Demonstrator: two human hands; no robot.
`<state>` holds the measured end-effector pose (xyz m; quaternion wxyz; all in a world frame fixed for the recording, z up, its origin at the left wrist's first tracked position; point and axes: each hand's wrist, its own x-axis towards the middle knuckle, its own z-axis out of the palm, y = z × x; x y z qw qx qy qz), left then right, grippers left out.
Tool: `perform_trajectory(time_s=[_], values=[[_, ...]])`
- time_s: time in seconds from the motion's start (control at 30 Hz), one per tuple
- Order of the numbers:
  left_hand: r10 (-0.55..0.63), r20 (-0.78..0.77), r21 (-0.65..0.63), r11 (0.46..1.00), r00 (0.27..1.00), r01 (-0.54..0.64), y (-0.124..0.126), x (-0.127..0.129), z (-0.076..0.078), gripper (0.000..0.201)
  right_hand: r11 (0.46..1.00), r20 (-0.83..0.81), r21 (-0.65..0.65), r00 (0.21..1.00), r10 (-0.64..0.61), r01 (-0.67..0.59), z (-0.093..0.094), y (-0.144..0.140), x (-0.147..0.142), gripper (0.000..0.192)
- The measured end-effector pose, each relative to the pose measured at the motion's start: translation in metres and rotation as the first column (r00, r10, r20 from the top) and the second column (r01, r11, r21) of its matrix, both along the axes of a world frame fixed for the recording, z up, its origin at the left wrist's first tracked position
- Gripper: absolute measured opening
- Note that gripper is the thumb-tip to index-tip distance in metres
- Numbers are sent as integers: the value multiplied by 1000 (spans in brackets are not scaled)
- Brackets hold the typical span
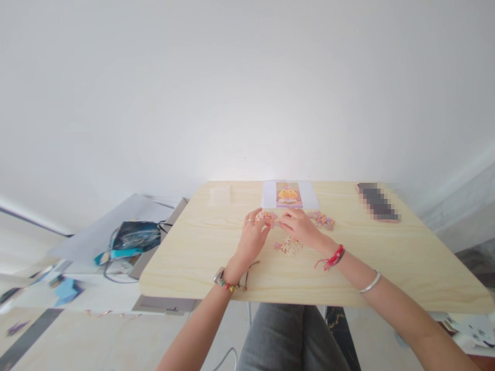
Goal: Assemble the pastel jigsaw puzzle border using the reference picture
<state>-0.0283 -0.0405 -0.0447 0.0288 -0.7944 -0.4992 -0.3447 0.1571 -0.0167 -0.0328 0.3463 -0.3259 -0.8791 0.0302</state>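
Observation:
On a pale wooden table (185, 257), my left hand (252, 238) and my right hand (298, 226) meet over a small joined cluster of pastel puzzle pieces (267, 217), fingertips of both pinching it. A second patch of joined pieces (289, 246) lies just below my right hand. More loose pieces (323, 220) sit to the right of it. A reference picture (288, 194) with a yellow figure on pink lies on a white sheet at the table's far edge.
A phone (377, 202) lies at the table's far right. A small clear bag (220, 196) rests at the far left of the top. To the left, a lower white surface holds a dark shiny bag (135, 235) and cables. My grey-trousered legs (294, 335) are under the table.

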Motion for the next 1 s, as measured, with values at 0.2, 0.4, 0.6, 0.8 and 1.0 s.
perform_trajectory(time_s=[0.2, 0.4, 0.6, 0.8, 1.0], values=[[76, -71, 50, 996, 995, -72, 10, -4, 2, 5, 998, 109, -60, 994, -14, 20, 4, 10, -10, 13], [137, -124, -13, 990, 983, -139, 18, 2, 7, 9, 993, 263, -54, 961, -86, 103, 0, 30, -18, 16], [132, -137, -22, 990, 982, -137, 15, 7, 9, 10, 987, 291, -77, 950, -114, 142, -4, 35, -15, 20], [32, -110, -28, 999, 993, -35, -10, 3, 1, 12, 977, 213, -193, 976, -45, 87, 3, 13, 4, 14], [-51, -83, -128, 991, 995, 40, -20, 10, -4, 9, 922, 247, -387, 962, 113, -9, 5, -5, 24, 17]])
